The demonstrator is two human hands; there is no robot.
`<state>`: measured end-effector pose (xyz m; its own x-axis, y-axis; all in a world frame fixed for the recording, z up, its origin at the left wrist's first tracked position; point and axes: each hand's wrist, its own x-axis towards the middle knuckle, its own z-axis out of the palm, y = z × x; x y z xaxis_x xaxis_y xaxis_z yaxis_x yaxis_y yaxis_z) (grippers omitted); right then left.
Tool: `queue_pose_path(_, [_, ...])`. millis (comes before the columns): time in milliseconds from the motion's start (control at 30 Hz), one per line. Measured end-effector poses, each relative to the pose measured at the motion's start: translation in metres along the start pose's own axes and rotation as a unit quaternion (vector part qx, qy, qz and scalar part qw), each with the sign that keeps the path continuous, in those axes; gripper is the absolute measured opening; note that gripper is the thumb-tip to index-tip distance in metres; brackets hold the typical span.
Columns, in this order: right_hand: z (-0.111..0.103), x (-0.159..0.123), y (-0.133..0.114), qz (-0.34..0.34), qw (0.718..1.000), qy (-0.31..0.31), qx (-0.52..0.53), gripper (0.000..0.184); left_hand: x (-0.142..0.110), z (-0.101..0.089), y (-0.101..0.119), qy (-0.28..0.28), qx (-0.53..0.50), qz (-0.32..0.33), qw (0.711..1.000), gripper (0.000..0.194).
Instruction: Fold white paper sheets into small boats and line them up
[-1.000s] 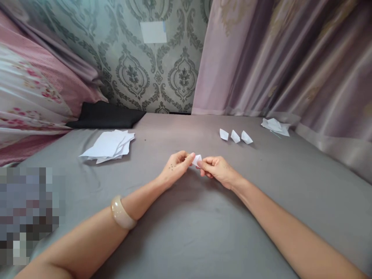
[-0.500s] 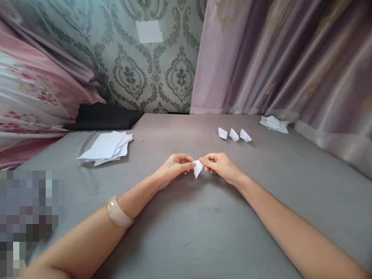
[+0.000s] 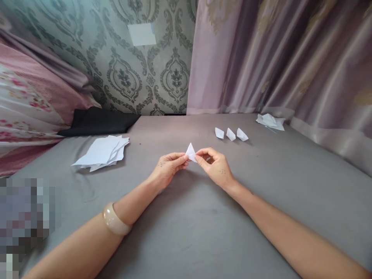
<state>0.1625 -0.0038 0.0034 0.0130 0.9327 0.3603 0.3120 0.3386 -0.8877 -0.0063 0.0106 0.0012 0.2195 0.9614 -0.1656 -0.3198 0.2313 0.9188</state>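
Partly, the fingers mask what I most want to see: the lower corners of the folded paper triangle (image 3: 190, 150) vanish behind thumbs and fingertips, and from my end of the camera I can't make out its far side or how many layers it has. Some fingers of the left hand (image 3: 171, 166) are tucked out of sight too, both arms run off the bottom of my view, and a blocky blur (image 3: 21, 221) covers whatever lies at lower left. Over by the curtain (image 3: 247, 58), I see a thin strip (image 3: 271, 130) beside a small paper pile (image 3: 270, 121), too fine for me to identify.

What shows of the triangle is plain white, small and crisp-edged, its point upward, with faint creases near the base. It is held between the two hands, above the grey sheet (image 3: 186, 236). I see the left hand closed in a pinch on its left corner, thumb in front; the right hand (image 3: 217, 166) pinches the right corner between thumb and forefinger, the fingers arched with a small gap behind the pinch.

Beyond them I have three folded paper pieces (image 3: 231, 134) in a row, and a stack of white sheets (image 3: 100, 152) to the left.
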Motion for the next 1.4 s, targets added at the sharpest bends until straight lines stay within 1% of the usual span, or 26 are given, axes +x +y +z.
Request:
queue_pose_path(133, [0.001,-0.001,0.002,-0.015,1.0,-0.001,-0.025,0.015,-0.001,0.0,0.0,-0.006,0.003,0.002,1.0,0.026])
queue_pose_path(233, [0.0,-0.003,0.001,-0.039,0.998,-0.004,-0.038,0.014,-0.001,0.0,0.0,0.014,0.012,0.003,1.0,0.026])
queue_pose_path(367, [0.002,-0.007,-0.003,-0.071,0.995,-0.012,-0.063,0.017,0.001,-0.001,0.0,0.044,0.0,0.006,0.999,0.028])
queue_pose_path(533, [0.004,-0.01,-0.007,-0.086,0.994,-0.006,-0.069,0.015,0.003,-0.002,-0.002,0.053,-0.014,0.011,0.998,0.03])
queue_pose_path(600, [0.006,-0.011,-0.007,-0.069,0.995,0.0,-0.069,0.013,0.002,-0.002,-0.003,0.051,0.008,0.021,0.998,0.03])
queue_pose_path(667, [0.007,-0.011,-0.007,-0.036,0.998,0.007,-0.06,0.015,0.0,-0.001,-0.004,0.045,0.039,0.039,0.997,0.029])
queue_pose_path(800, [0.005,-0.007,-0.004,0.024,1.0,-0.005,-0.008,0.021,-0.006,0.004,-0.003,0.027,0.118,0.086,0.989,0.024])
queue_pose_path(900, [-0.001,0.0,0.0,0.083,0.993,-0.051,0.062,0.025,-0.01,0.006,0.0,-0.003,0.148,0.096,0.984,0.023])
queue_pose_path(1000, [-0.009,0.006,0.005,0.142,0.97,-0.144,0.135,0.032,-0.009,0.005,0.002,-0.046,0.104,0.073,0.991,0.031])
queue_pose_path(1067, [-0.015,0.008,0.007,0.148,0.954,-0.205,0.161,0.033,-0.008,0.002,0.002,-0.071,0.081,0.044,0.993,0.036])
queue_pose_path(1133, [-0.02,0.01,0.007,0.139,0.945,-0.244,0.167,0.033,-0.007,0.0,0.002,-0.094,0.082,0.019,0.992,0.037])
queue_pose_path(1267, [-0.026,0.012,0.004,0.133,0.932,-0.297,0.159,0.032,-0.007,-0.002,0.003,-0.143,0.085,-0.028,0.986,0.038])
queue_pose_path(1400, [-0.03,0.012,0.003,0.148,0.911,-0.336,0.189,0.03,-0.008,-0.003,0.006,-0.181,0.052,-0.074,0.979,0.034])
